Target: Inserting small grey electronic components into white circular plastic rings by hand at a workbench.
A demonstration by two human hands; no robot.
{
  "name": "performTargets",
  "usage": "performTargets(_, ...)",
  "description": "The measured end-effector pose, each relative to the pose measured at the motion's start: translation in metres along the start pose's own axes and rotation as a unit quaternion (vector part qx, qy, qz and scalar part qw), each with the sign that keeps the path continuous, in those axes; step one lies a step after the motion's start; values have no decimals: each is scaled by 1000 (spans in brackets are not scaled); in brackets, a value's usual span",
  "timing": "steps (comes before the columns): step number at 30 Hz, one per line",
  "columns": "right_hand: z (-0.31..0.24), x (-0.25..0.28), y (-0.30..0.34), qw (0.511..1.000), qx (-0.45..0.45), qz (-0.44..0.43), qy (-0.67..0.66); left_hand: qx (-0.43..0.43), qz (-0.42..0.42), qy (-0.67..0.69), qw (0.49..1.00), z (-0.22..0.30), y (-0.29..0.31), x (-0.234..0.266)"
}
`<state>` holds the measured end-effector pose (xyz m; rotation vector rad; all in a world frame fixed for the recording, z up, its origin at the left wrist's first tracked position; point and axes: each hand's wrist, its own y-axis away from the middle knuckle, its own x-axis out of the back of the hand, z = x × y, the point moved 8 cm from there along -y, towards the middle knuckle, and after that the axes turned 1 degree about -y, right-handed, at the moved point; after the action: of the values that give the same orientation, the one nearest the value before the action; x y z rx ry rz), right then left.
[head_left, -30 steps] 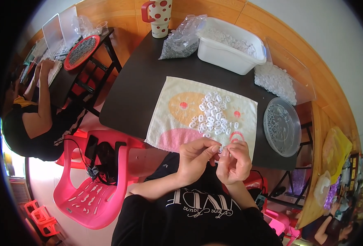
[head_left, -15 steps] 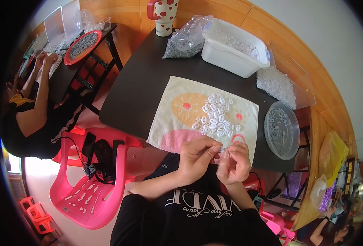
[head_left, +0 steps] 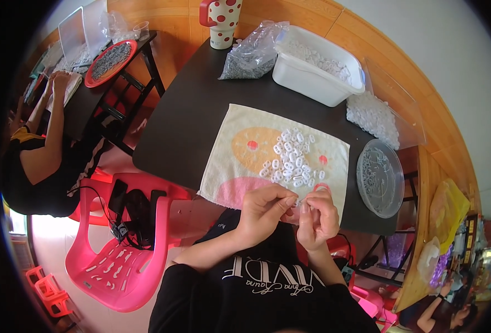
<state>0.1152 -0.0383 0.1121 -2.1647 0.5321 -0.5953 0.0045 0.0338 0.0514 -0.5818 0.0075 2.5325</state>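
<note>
My left hand (head_left: 263,215) is closed in a pinch, thumb against forefinger, over the near edge of a cream patterned towel (head_left: 218,161). Close beside it, my right hand (head_left: 319,221) is pinched too, its fingertips almost meeting the left ones. Whatever sits between the fingertips is tiny, pale and mostly hidden. Just beyond my hands, a loose heap of small white plastic oval pieces with two holes (head_left: 291,158) is spread on the towel. To the right stands a round clear plastic dish (head_left: 380,177) with small grey metal-looking bits in it.
Along the dark table's (head_left: 173,122) far side are a spotted tumbler (head_left: 223,25), a bag of grey bits (head_left: 249,58), a white tub (head_left: 312,83) of white pieces and a bag of white pieces (head_left: 373,117). A pink chair (head_left: 118,275) stands left. Another person (head_left: 43,158) works at the left table.
My fingertips have shifted slightly, and the right hand has turned a little while staying pinched. At the left table, the other person's hands have moved closer together. The heap looks the same.
</note>
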Motion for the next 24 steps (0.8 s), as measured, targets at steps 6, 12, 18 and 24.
performTargets(6, -3, 4, -3, 1000, -2, 5, 23, 9, -8, 16, 1000, -3, -2, 0)
performTargets(12, 2, 2, 8, 1000, -2, 6, 26, -7, -10, -2, 1000, -3, -1, -2)
performTargets(18, 0, -3, 6, 998, 29, 19, 52, -1, 8, 39, 999, -7, 0, -4)
performTargets(24, 1, -6, 8, 996, 43, 33, 68, 2, 23, 75, 997, -7, 1, -3)
